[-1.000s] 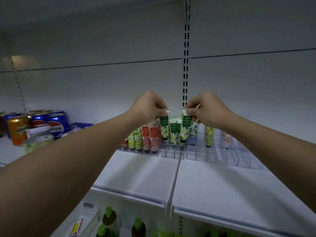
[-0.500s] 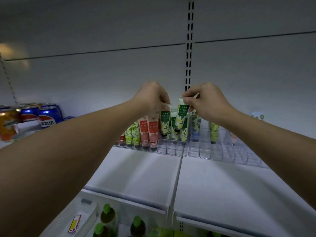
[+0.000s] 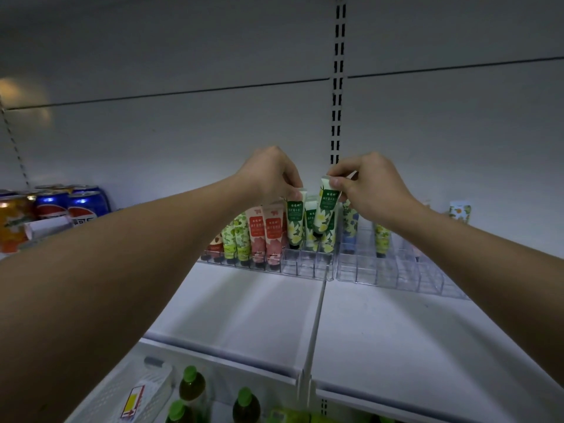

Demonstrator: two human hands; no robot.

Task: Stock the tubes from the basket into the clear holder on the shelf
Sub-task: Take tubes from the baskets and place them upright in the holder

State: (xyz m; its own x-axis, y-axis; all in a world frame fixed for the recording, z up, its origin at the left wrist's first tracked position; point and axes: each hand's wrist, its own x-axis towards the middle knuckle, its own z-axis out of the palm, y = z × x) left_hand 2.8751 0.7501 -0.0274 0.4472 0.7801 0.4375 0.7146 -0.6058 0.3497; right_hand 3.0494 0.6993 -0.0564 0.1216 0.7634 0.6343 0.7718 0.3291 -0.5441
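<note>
Small plastic tube with green label and white flowers [image 3: 326,209]; second such tube [image 3: 295,219]. Pink-and-red plastic tubes [image 3: 265,232]. Lime leaf-print tubes [image 3: 236,236]. Colourless clear plastic holder [image 3: 305,265]. Blue-and-red cans [image 3: 84,206], orange can [image 3: 12,221]. White metal shelf [image 3: 244,306].

- From my remote feed, the scene is dim, bluish-grey.
- A warm glare patch [image 3: 23,93] glows on the back panel, upper left.
- Wide-angle bending stretches my forearms [image 3: 91,300] near the edges.
- Soda cans [image 3: 70,204] look soft, with highlights.

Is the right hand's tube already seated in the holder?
No, the right hand pinches the green-label tube tilted above the clear holder.
</note>
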